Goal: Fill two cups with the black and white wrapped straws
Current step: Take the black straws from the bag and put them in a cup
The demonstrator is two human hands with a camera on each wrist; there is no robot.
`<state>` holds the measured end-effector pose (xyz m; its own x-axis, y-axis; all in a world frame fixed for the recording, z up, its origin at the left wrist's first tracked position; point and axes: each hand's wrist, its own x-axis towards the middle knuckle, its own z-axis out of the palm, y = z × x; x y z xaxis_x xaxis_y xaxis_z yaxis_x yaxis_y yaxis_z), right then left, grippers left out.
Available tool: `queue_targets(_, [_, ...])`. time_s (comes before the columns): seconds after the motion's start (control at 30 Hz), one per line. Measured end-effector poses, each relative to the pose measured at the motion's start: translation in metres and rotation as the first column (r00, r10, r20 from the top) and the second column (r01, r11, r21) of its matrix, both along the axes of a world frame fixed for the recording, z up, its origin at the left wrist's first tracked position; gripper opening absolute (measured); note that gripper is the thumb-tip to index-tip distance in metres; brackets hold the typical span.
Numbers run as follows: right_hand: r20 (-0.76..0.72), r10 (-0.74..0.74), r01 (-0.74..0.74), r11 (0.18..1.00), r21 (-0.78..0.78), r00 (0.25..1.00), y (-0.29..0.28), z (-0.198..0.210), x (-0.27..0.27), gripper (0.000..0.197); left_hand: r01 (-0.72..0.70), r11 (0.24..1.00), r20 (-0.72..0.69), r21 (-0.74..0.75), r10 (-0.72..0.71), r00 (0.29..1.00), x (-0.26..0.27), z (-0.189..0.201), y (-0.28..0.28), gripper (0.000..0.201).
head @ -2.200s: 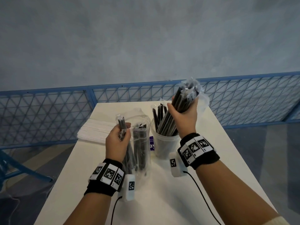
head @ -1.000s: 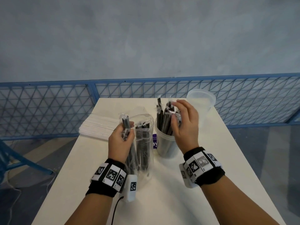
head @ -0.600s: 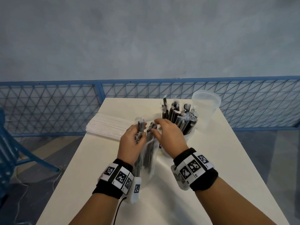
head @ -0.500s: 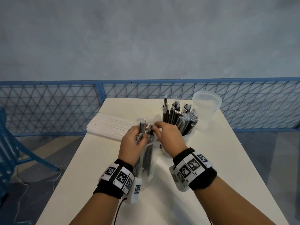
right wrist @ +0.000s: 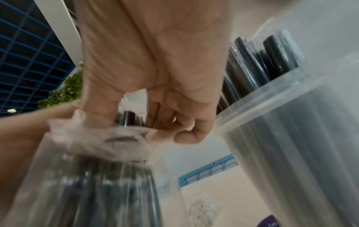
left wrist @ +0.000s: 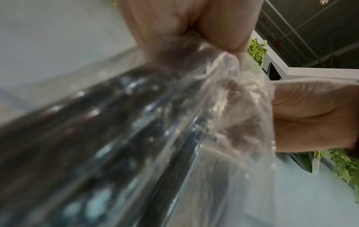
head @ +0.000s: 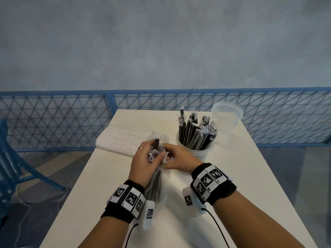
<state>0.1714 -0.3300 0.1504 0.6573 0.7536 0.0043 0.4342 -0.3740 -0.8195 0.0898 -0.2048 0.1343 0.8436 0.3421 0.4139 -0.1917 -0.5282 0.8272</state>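
A clear plastic bag (head: 157, 183) of black wrapped straws stands on the white table (head: 250, 185) between my hands. My left hand (head: 145, 161) grips the straws near the bag's mouth (left wrist: 223, 86). My right hand (head: 176, 161) pinches the bag's crumpled rim (right wrist: 108, 138) from the right. Behind them stands a clear cup (head: 195, 151) packed with black wrapped straws (head: 195, 131). An empty clear cup (head: 226, 120) is at the back right. A flat stack of white wrapped straws (head: 120, 140) lies at the back left.
A blue mesh fence (head: 53, 120) runs behind the table. A blue chair (head: 10, 165) stands on the floor to the left. Cables (head: 216, 228) trail from my wrist cameras over the near table.
My right hand dropped a bundle of black straws into the cup, then moved left onto the bag's mouth. My left hand kept hold of the bag's straws throughout.
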Motion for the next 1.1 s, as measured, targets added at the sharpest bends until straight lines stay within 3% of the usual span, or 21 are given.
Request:
queue_targets(0.1, [0.066,-0.114,0.103,0.984,0.145,0.991,0.006,-0.009,-0.007,0.046,0.05,0.999,0.02,0.017,-0.051,0.999,-0.002,0.004,-0.005,0.061])
queue_targets(0.27, [-0.038,-0.314,0.294,0.829,0.475,0.949,0.015,-0.021,-0.029,0.053,0.081,0.997,-0.008,0.007,-0.081,0.997,0.005,0.006,-0.004,0.079])
queue_targets(0.43, [0.007,-0.292,0.259,0.861,0.437,0.956,0.014,-0.023,-0.03,0.048,0.215,0.961,0.01,-0.175,-0.217,0.976,0.0,0.005,-0.005,0.071])
queue_targets(0.57, [-0.109,-0.182,0.211,0.893,0.398,0.977,0.006,-0.016,-0.027,0.046,0.244,0.95,-0.084,-0.194,-0.264,0.961,0.0,0.004,0.004,0.075])
queue_targets(0.67, [-0.159,-0.194,0.244,0.873,0.421,0.968,0.006,-0.017,-0.029,0.04,0.269,0.94,-0.108,-0.21,-0.296,0.949,-0.002,0.004,0.01,0.081])
queue_targets(0.77, [-0.272,-0.265,0.37,0.79,0.489,0.925,0.009,-0.017,-0.031,0.029,0.257,0.955,-0.154,-0.152,-0.279,0.948,-0.002,0.005,0.012,0.077])
queue_targets(0.9, [-0.418,-0.286,0.495,0.651,0.576,0.862,0.01,-0.004,-0.025,0.019,0.182,0.982,-0.187,-0.043,-0.187,0.964,-0.002,0.002,0.013,0.055])
queue_targets(1.1, [-0.505,-0.336,0.607,0.427,0.67,0.795,0.0,0.029,-0.012,0.013,0.16,0.987,-0.235,0.007,-0.154,0.96,-0.002,0.0,0.013,0.046])
